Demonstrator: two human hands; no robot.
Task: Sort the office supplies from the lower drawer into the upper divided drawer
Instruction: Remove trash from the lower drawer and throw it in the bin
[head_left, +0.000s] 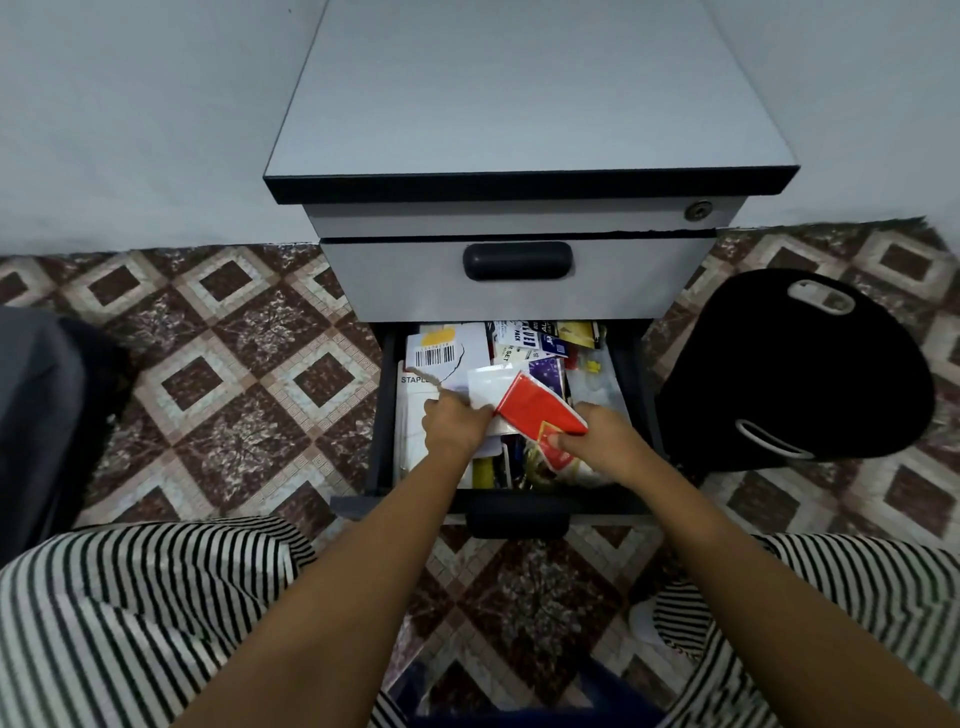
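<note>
The lower drawer (382, 415) of a grey cabinet stands pulled out, full of mixed office supplies: a white barcode packet (447, 353), a staples card (413, 382), dark printed packs (530, 340) at the back. My left hand (454, 423) grips the edge of a white packet (488, 387). My right hand (602, 441) pinches a red packet (537, 410) by its lower corner, held tilted just above the pile. The upper drawer (519, 280) with its dark handle is closed, so its dividers are hidden.
A black bag (779, 364) with white handles sits on the patterned floor right of the cabinet. A dark grey object (36, 415) stands at the left edge. My striped knees (130, 613) flank the drawer front. The cabinet top (519, 104) is bare.
</note>
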